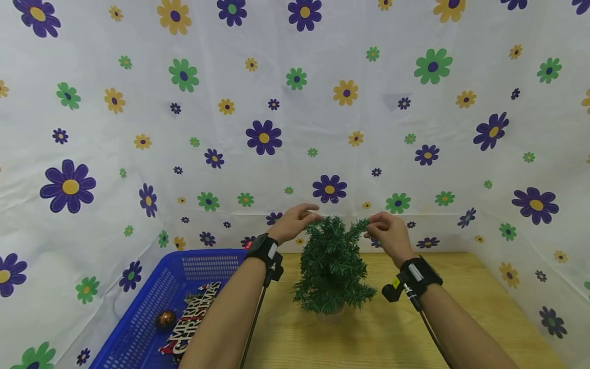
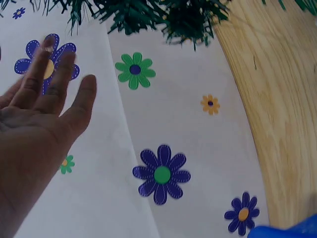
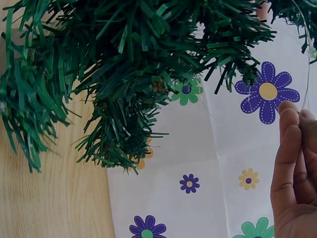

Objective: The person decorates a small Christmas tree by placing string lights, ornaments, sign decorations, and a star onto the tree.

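A small green artificial Christmas tree (image 1: 333, 266) stands upright in a pale pot (image 1: 330, 316) on the table. My right hand (image 1: 392, 237), at the tree's upper right, pinches a thin, light wire (image 3: 308, 74) between fingertips and thumb. Upward from the fingertips, the wire runs towards the branches; most of it is hidden. On the other side, my left hand (image 1: 293, 223) is by the treetop with its fingers extended. The left wrist view shows those fingers (image 2: 59, 82) spread, with nothing visible in them.
Left on the table is a blue plastic basket (image 1: 152, 287). Inside it lie a "Merry Christmas" sign (image 1: 193, 318) and a shiny brown ball ornament (image 1: 165, 320). A flower-patterned sheet (image 1: 295, 118) hangs behind and at both sides of the wooden table (image 1: 461, 287).
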The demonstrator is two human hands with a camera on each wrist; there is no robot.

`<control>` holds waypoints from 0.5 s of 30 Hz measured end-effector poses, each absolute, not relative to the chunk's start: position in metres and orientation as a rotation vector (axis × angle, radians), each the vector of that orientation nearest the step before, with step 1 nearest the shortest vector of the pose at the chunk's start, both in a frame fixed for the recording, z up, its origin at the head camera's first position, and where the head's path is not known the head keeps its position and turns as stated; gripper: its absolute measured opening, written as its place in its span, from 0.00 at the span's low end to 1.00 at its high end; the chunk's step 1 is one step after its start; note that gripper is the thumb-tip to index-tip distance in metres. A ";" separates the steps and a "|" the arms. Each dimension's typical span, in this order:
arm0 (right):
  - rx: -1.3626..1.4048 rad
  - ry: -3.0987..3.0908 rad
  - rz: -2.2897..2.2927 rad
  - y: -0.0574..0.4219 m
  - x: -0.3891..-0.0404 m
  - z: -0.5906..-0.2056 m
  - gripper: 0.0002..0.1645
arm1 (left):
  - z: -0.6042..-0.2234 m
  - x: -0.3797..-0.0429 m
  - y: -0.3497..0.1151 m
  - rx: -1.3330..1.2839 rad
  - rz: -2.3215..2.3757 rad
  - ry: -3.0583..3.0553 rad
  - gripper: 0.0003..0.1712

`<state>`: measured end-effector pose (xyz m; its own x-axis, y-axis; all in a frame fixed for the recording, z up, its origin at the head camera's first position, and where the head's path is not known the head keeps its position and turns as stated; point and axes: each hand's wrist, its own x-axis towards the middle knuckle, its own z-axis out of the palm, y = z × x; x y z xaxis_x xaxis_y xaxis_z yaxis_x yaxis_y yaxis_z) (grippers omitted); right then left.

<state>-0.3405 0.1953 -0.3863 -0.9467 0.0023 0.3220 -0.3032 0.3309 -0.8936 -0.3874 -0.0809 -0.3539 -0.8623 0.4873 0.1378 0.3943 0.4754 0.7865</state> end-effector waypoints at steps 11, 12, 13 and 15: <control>0.305 -2.420 1.607 0.194 -0.342 -0.387 0.12 | -0.362 -0.384 -0.096 0.647 1.338 2.968 0.16; 0.323 -2.425 1.607 0.195 -0.342 -0.387 0.12 | -0.364 -0.383 -0.099 0.655 1.314 2.999 0.16; 0.341 -2.425 1.609 0.196 -0.342 -0.388 0.12 | -0.365 -0.383 -0.103 0.667 1.284 3.033 0.16; 0.381 -2.416 1.618 0.199 -0.341 -0.389 0.12 | -0.367 -0.380 -0.109 0.674 1.258 3.085 0.16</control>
